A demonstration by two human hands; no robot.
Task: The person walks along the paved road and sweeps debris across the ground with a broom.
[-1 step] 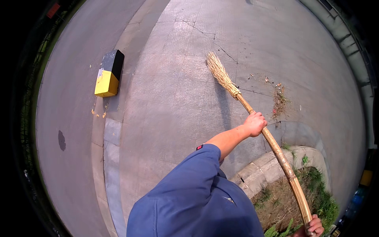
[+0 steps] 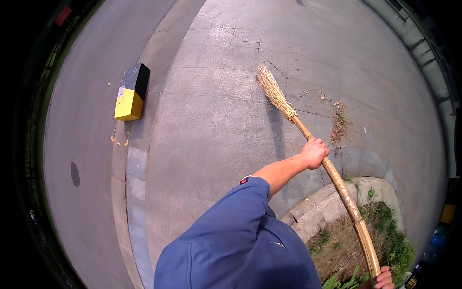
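Observation:
A broom with a pale straw head (image 2: 275, 91) and a long, slightly bent wooden handle (image 2: 342, 191) slants across the right half of the view. My left hand (image 2: 315, 153) is wrapped round the handle a little below the bound neck. Lower down, at the bottom right, my right hand (image 2: 384, 278) grips the same handle near its lower end; part of that hand is cut off by the picture's edge. The bristles appear raised off the pavement, with a shadow beside them. Right of the broom head lies a small pile of dry grass and litter (image 2: 339, 123).
A yellow and black block (image 2: 131, 98) stands by the kerb strip at left, with yellow chips beside it. A curved stone kerb (image 2: 313, 212) borders a bed of grass and weeds (image 2: 346, 241) at lower right. Beyond the far right pavement runs a wall (image 2: 423, 55).
The broom head has shifted slightly right and down. My left hand has moved a little the same way; both hands keep their grip.

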